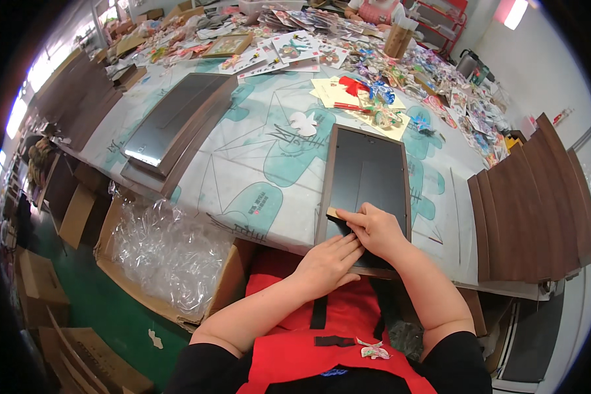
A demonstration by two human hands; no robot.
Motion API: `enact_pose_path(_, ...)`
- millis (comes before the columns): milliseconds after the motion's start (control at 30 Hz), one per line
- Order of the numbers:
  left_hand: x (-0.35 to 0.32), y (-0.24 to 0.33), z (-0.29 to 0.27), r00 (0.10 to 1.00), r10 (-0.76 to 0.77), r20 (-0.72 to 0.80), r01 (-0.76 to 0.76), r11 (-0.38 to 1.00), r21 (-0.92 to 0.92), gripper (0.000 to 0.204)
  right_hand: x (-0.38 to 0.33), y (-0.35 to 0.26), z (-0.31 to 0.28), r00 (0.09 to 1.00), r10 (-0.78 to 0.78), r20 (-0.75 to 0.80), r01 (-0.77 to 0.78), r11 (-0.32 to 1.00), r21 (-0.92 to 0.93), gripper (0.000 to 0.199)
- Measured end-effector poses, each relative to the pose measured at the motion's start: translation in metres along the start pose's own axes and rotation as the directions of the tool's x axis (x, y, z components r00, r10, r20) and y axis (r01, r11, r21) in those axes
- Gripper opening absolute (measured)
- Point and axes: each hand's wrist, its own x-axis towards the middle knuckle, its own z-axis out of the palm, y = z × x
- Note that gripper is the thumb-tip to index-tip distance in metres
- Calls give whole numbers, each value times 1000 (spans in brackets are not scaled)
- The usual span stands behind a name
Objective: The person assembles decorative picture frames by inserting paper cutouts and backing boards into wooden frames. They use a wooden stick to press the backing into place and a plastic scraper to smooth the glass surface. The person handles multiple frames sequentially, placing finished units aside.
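Observation:
A brown picture frame (405,197) with a dark grey backing board (371,161) lies face down in front of me on the table. My left hand (328,264) rests flat across the frame's near left part, its fingers stretched out and side by side. Just beyond it, my right hand (376,230) is closed with the fingers curled, its index finger pointing left. At that fingertip a small tan piece (333,213) with a dark part below it sits by the frame's left edge. What the right fingers grip is mostly hidden. The two hands touch or nearly touch.
More brown frames (177,125) are stacked at left, with brown panels (532,210) standing at right. Beyond lie yellow sheets (400,125), a white cutout (303,123) and heaped colourful pieces. A carton (220,289) of clear plastic bags stands below left. A person (374,12) is across the table.

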Motion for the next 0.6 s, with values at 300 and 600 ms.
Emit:
enact_pose_path(300,-1,2,1,1000,-9,-4,9,1000,-28,59,-11,-1,3,1000,-21,19,23,990,-140,30)
enact_pose_path(600,1,0,0,1000,-5,8,5,1000,-29,54,4,72,-42,732,681,33,-476,476,739,37)
